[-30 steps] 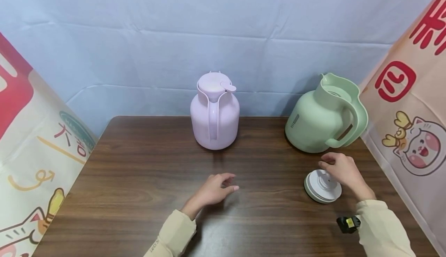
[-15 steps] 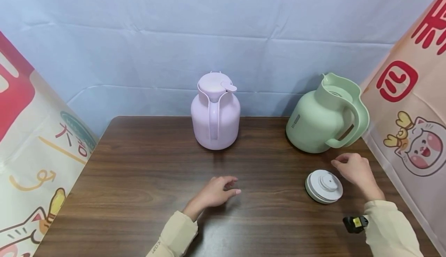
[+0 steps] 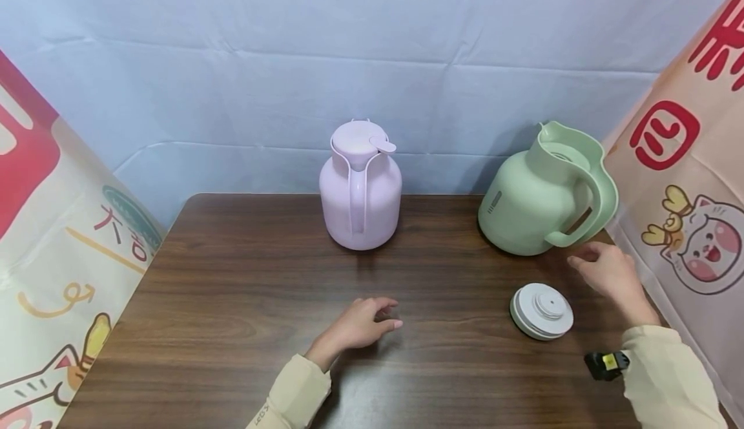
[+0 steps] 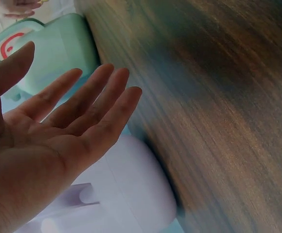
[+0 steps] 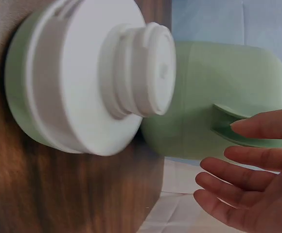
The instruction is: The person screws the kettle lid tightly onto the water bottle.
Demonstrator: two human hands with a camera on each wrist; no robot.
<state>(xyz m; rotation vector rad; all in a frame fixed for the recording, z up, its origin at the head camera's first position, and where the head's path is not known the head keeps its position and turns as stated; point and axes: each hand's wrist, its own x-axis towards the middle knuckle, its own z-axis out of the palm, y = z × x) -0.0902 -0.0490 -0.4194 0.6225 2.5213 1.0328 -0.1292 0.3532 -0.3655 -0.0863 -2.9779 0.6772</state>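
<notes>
A green vacuum jug (image 3: 520, 203) stands at the table's back right, its top uncovered and its handle (image 3: 587, 212) turned toward the front right. My right hand (image 3: 607, 274) is just below that handle with fingers extended and nothing in them. Left of this hand lies the jug's lid (image 3: 543, 313), upside down, white inner plug facing up over a green rim. A lilac vacuum jug (image 3: 360, 203) with its lid on stands at the back middle. My left hand (image 3: 357, 325) hovers in front of it, palm bare and fingers loosely spread, as the left wrist view (image 4: 73, 116) shows.
The brown wooden table (image 3: 232, 274) has a pale blue cloth (image 3: 279, 80) hanging behind it. Printed cartoon banners flank it, one on the left (image 3: 52, 274) and one on the right (image 3: 692, 222). A small black device (image 3: 606, 364) hangs at the right sleeve.
My right hand has moved off the upturned lid, rightward and slightly back toward the green jug's handle. My left hand has barely shifted. Both jugs and the lid stay in place.
</notes>
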